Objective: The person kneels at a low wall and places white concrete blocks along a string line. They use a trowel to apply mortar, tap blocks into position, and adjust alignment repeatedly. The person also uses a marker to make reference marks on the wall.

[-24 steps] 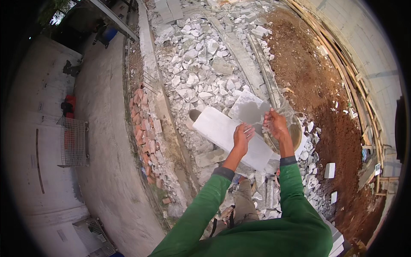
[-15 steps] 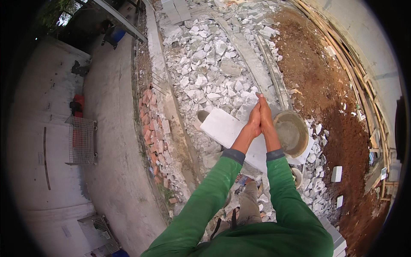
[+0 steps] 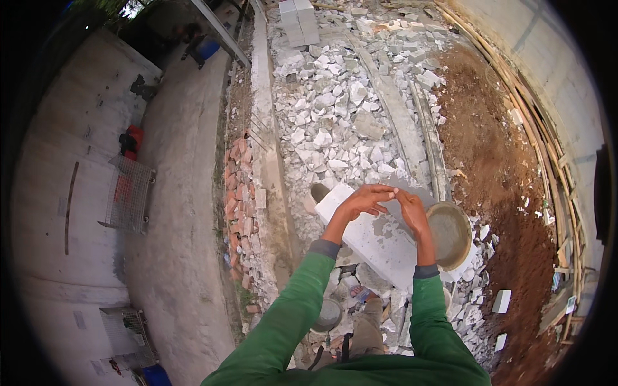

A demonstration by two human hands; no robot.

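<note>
My left hand (image 3: 365, 201) and my right hand (image 3: 414, 211) are raised above a long white block (image 3: 380, 241). Their fingertips meet or nearly meet, with the palms apart and the fingers stretched out. Neither hand shows anything in it. Grey wet-looking patches mark the block's top. Just right of my right hand is a round basin (image 3: 469, 237) with a greyish inside, resting at the block's right end. Beyond the block's left end sits a small dark round container (image 3: 318, 191).
Broken white rubble (image 3: 338, 106) spreads ahead, with reddish brick pieces (image 3: 239, 186) along a concrete ledge (image 3: 273, 186) at left. A grey bucket (image 3: 328, 315) stands near my feet. Brown soil (image 3: 479, 116) and bamboo poles (image 3: 508, 77) lie right. A wire cage cart (image 3: 127, 193) is at far left.
My palms were pressed together and have come apart, the left hand moving left and fingers spreading. The whole view has shifted, so the surroundings sit further right, and the bucket near my feet shows more.
</note>
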